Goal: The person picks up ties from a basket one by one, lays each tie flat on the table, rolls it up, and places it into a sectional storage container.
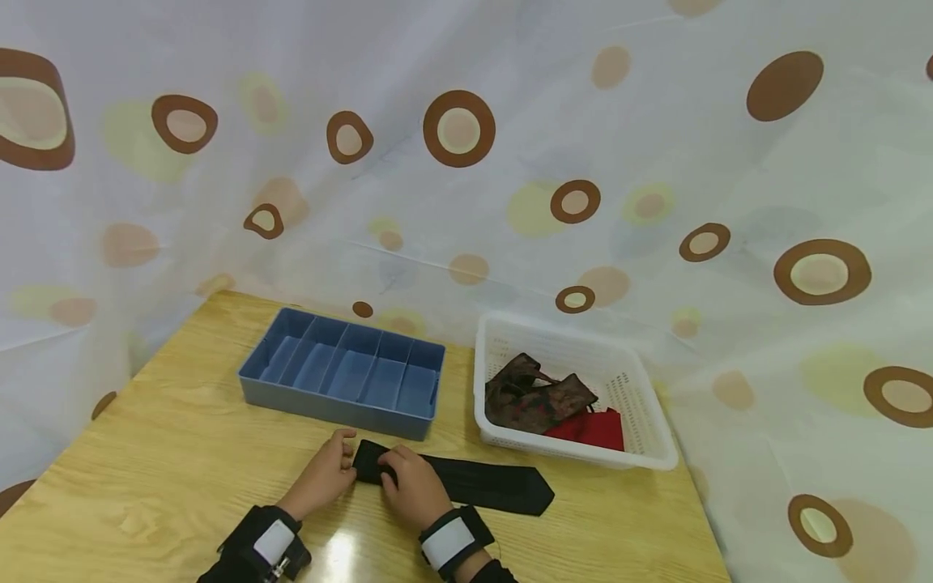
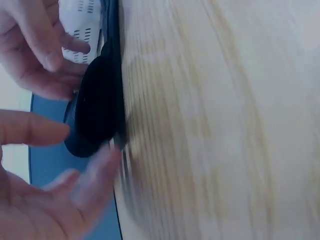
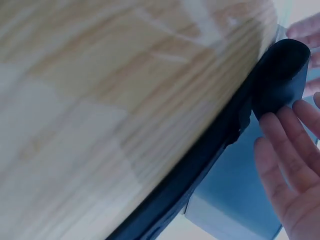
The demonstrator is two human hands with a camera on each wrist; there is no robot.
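A black necktie point(image 1: 496, 484) lies across the table, its pointed wide end towards the right. Its left end is folded over into a loose loop point(image 3: 280, 75), seen end-on in both wrist views. My left hand point(image 1: 323, 479) is at that left end, thumb and fingers spread apart beside the loop. From above, my right hand point(image 1: 419, 491) reaches over the necktie just right of the fold. In the right wrist view, the fairly straight fingers point(image 3: 290, 150) of this hand have their tips against the loop.
Behind the hands stands a blue tray point(image 1: 338, 411) with several compartments. To its right, a white plastic basket point(image 1: 652, 429) holds a dark patterned cloth item point(image 1: 543, 405) and a red cloth point(image 1: 594, 431). A patterned curtain point(image 1: 408, 227) hangs along the table's back edge.
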